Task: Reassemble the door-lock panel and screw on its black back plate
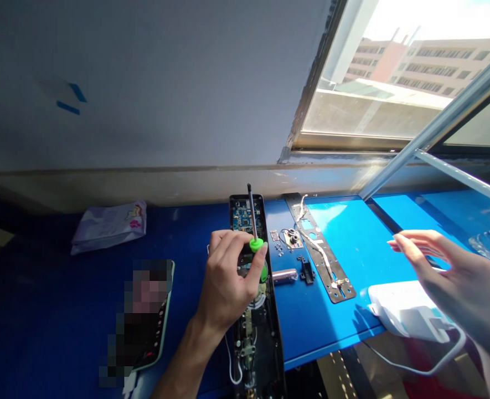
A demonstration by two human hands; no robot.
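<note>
My left hand (232, 271) is closed around a screwdriver (252, 213) with a bright green handle, its metal shaft pointing up and away. Below that hand lies a long black open housing (276, 332) with a blue circuit board (242, 215) at its far end; the hand covers part of its inside. My right hand (448, 271) hangs in the air above a white power adapter (406, 305), its fingers apart and nothing seen in them. Right of the housing are a cylindrical battery cell (285, 276), a small black bracket (308, 272) and a small camera-like module (293, 238).
A long black plate (331, 277) with a white cable lies on the blue table (352, 238). Tiny screws (278, 249) sit near the module. To the left are a phone (157, 310) and a tissue pack (109, 226). A metal ladder-like frame (419, 144) stands by the window.
</note>
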